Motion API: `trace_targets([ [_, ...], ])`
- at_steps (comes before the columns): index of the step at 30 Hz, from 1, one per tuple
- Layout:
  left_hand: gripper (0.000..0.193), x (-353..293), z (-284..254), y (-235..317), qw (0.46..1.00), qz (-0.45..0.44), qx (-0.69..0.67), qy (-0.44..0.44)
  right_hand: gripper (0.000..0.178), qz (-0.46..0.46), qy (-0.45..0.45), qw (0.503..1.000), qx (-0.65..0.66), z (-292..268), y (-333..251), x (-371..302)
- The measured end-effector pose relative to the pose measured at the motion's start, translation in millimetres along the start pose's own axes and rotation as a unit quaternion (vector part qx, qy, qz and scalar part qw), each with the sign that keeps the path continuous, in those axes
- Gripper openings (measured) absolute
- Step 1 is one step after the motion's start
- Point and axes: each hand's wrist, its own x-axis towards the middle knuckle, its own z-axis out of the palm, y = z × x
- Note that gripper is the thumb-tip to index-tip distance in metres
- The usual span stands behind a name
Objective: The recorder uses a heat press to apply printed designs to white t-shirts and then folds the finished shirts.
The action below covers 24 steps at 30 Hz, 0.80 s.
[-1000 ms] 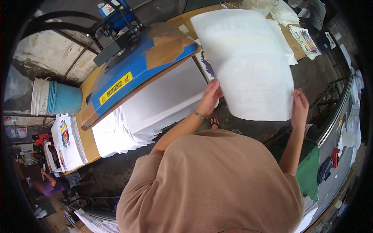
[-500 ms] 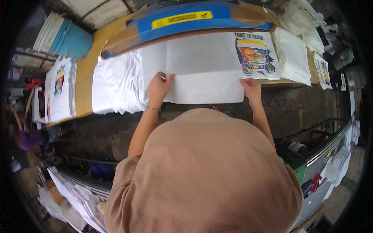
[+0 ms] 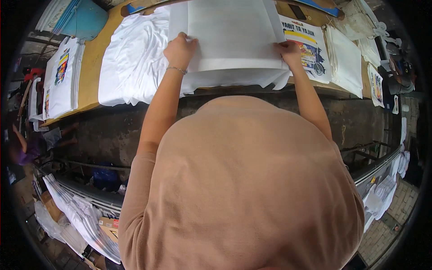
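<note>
A broad, smooth white sheet point(image 3: 231, 36) lies over white cloth point(image 3: 225, 80), whose lower edge shows at the table's front. At the sheet's left edge my left hand point(image 3: 180, 50) is closed, fingers curled on its margin. My right hand point(image 3: 289, 53) pinches the right edge, thumb and fingers together. Just beyond that hand lies a white cloth piece with a colourful print point(image 3: 310, 54), partly covered by my fingers. Left of the sheet is a rumpled pile of white shirts point(image 3: 132, 60). Whether the sheet is paper or stiff cloth I cannot tell.
A blue bucket point(image 3: 87, 20) and a printed white stack point(image 3: 63, 81) stand at the table's left. Folded white cloths point(image 3: 344, 60) lie right, near a dark phone point(image 3: 297, 12). A blue-and-brown frame point(image 3: 144, 6) crosses the far edge. Behind me are racks with white cloths point(image 3: 81, 216).
Both hands have moved away from me with the white sheet, which now reaches farther up the table. White cloth shows below its near edge. The blue-and-brown frame sits higher in view.
</note>
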Motion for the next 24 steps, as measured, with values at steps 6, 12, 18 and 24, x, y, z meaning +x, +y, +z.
trace_targets([
  [6,0.038,12.9,8.7,7.3,1.000,0.002,0.020,0.005,0.034,-0.026,0.003,0.999,-0.045,5.1,2.7,15.3],
  [12,0.037,21.4,12.1,4.9,0.999,0.015,0.027,0.017,0.035,0.002,-0.012,0.999,-0.047,10.4,-0.2,27.3],
  [18,0.037,25.9,14.0,5.4,0.999,0.014,0.029,0.019,0.036,-0.011,-0.012,0.998,-0.053,12.1,2.1,31.9],
  [24,0.039,23.7,14.4,6.3,0.998,0.023,0.043,0.033,0.036,0.008,-0.022,0.998,-0.050,8.9,-1.7,31.1],
])
